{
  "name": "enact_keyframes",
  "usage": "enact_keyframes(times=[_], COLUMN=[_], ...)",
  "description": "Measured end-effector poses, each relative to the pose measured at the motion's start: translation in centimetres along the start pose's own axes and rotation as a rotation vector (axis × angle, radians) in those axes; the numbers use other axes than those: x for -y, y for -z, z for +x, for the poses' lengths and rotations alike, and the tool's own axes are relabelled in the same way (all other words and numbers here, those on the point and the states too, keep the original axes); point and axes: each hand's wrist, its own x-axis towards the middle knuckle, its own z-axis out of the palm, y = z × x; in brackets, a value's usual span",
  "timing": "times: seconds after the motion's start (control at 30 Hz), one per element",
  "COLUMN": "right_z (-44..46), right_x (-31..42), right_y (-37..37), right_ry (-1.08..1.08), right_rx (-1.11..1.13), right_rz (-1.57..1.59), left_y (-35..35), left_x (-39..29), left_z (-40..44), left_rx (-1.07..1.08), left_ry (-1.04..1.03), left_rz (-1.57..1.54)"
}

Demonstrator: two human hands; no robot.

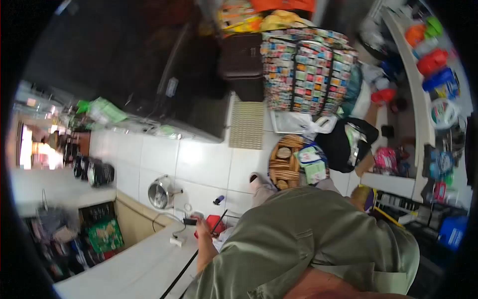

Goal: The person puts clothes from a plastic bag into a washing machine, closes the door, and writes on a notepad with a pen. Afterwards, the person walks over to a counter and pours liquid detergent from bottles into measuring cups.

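My left hand (203,234) reaches out past my left thigh at the lower middle, beside the white surface. Its fingers are closed at a small black object (189,222); blur hides its details. Just beyond the hand lies a red object (215,225), with a thin black rod crossing it. A white block with a cable (177,241) rests on the white surface close to the hand. My right hand does not show. Some bare skin appears at the bottom edge, over the green cloth on my lap.
A metal pot (161,192) and a small purple item (218,200) are on the tiled floor. A round woven stool (284,162) stands before my knees, near a patterned bag (308,72). Shelves (411,74) with containers line the right side.
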Motion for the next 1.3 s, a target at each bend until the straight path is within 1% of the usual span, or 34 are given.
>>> enact_keyframes(times=[0.03,0.07,0.1,0.13,0.17,0.2,0.23,0.3,0.33,0.4,0.43,0.47,0.5,0.53,0.57,0.6,0.63,0.67,0.7,0.77,0.8,0.9,0.97,1.0,1.07,1.1,1.13,1.17,1.2,1.23,1.27,1.3], right_z=[1.8,3.6,5.9,3.6,0.5,-2.5,0.8,2.3,4.4,4.9,4.9,4.5,5.3,6.6,8.8,9.9,10.7,11.3,11.7,12.5,12.9,13.9,14.7,15.3,16.1,16.5,16.9,16.8,15.8,13.8,12.4,13.8], right_x=[-0.8,-0.3,0.3,7.6,16.9,25.2,23.4,26.2,25.7,28.4,29.3,30.7,30.8,30.4,29.0,28.8,29.3,30.1,31.2,33.5,34.8,39.3,42.7,45.0,50.0,53.3,57.0,61.0,65.7,71.2,76.4,79.1], right_y=[-2.4,-3.3,-3.9,-0.9,3.1,4.6,4.1,5.2,5.0,5.7,5.7,5.7,5.6,5.0,4.7,4.6,4.4,4.2,4.0,3.2,2.6,0.5,-1.8,-3.1,-5.9,-7.4,-8.6,-9.8,-10.8,-11.5,-12.2,-13.4], right_ry=[0.158,0.286,0.412,0.391,0.371,0.081,0.139,0.183,0.257,0.258,0.252,0.206,0.297,0.385,0.474,0.475,0.45,0.427,0.411,0.385,0.37,0.357,0.355,0.359,0.377,0.404,0.452,0.507,0.547,0.681,0.773,0.815], right_rx=[0.025,0.046,0.066,0.038,0.01,-0.1,-0.068,-0.101,-0.109,-0.079,-0.059,-0.035,-0.027,-0.016,-0.002,0.036,0.078,0.108,0.131,0.164,0.174,0.192,0.196,0.191,0.173,0.156,0.131,0.082,0.032,-0.099,-0.128,-0.115], right_rz=[-0.062,-0.101,-0.128,-0.088,-0.048,0.177,0.341,0.212,0.155,0.109,0.087,0.071,-0.005,-0.086,-0.177,-0.223,-0.256,-0.283,-0.306,-0.338,-0.354,-0.418,-0.465,-0.48,-0.502,-0.515,-0.532,-0.525,-0.494,-0.446,-0.235,0.019], left_y=[2.3,2.2,2.5,2.6,2.3,1.8,1.1,-0.8,-1.6,-2.5,-2.4,-2.1,-1.8,-1.5,-1.6,-1.6,-1.2,-0.9,-0.6,0.4,1.0,1.6,2.1,2.5,4.5,5.5,6.4,7.2,8.6,7.0,6.4,4.8], left_x=[-0.4,-2.8,-5.3,-6.1,-7.0,-7.1,-6.6,-4.1,-2.9,1.3,2.9,5.4,8.4,11.1,12.2,11.8,11.7,10.9,11.1,10.4,10.0,5.4,4.2,2.8,1.5,-0.2,-3.5,-10.7,-18.9,-21.2,-28.0,-33.3], left_z=[3.2,3.0,2.6,3.1,2.6,2.6,3.1,4.0,3.0,3.6,2.6,3.7,6.3,7.1,6.9,4.5,3.9,3.0,3.0,4.3,4.8,7.1,10.0,10.7,15.4,18.3,19.3,17.9,15.8,20.3,19.1,19.2], left_rx=[0.074,0.008,0.002,0.011,0.007,0.022,0.066,0.118,0.157,0.264,0.309,0.385,0.462,0.543,0.419,0.215,0.144,0.096,0.059,0.098,0.085,0.066,0.072,0.103,0.011,-0.043,-0.167,-0.212,-0.076,-0.193,-0.025,0.013], left_ry=[-0.221,-0.211,-0.165,-0.213,-0.209,-0.227,-0.203,-0.165,-0.16,-0.103,-0.085,-0.091,-0.102,-0.11,0.014,-0.017,0.004,0.026,-0.036,-0.249,-0.248,-0.274,-0.286,-0.224,-0.285,-0.33,-0.533,-0.523,-0.553,-0.923,-1.008,-1.154], left_rz=[-0.044,-0.282,-0.322,-0.416,-0.363,-0.335,-0.349,-0.279,-0.211,0.023,0.164,0.248,0.326,0.399,0.233,0.296,0.322,0.36,0.38,0.524,0.534,0.516,0.472,0.288,0.403,0.453,0.541,0.398,0.426,0.275,0.131,0.081])
